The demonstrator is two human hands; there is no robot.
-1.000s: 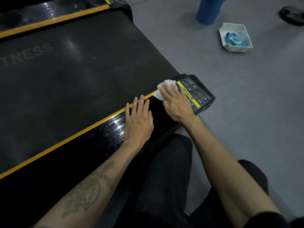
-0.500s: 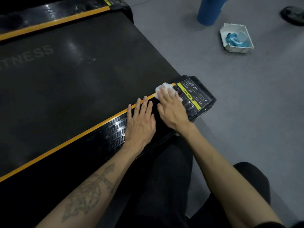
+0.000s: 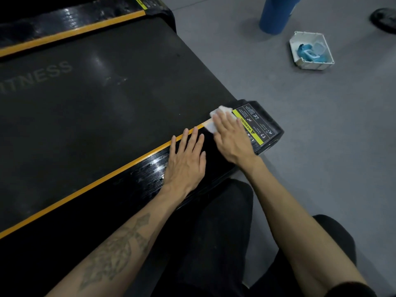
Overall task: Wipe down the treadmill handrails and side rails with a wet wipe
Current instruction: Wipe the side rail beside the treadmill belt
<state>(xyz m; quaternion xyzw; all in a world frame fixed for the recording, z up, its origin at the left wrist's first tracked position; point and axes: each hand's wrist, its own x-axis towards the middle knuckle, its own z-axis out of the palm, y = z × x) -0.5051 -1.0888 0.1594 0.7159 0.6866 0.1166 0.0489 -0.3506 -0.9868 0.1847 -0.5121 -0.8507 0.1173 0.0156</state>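
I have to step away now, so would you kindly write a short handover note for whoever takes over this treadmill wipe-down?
Left hand: flat and open, resting on the near side rail, holding nothing.
Right hand: straight fingers pressing the wet wipe onto the rail's end, beside the warning label.
Done: the rail by the left hand looks glossy, possibly already wiped; I cannot be sure.
Left: the rest of this rail, the far side rail and the handrails, which are out of view.
A white tray sits on the floor to the right.
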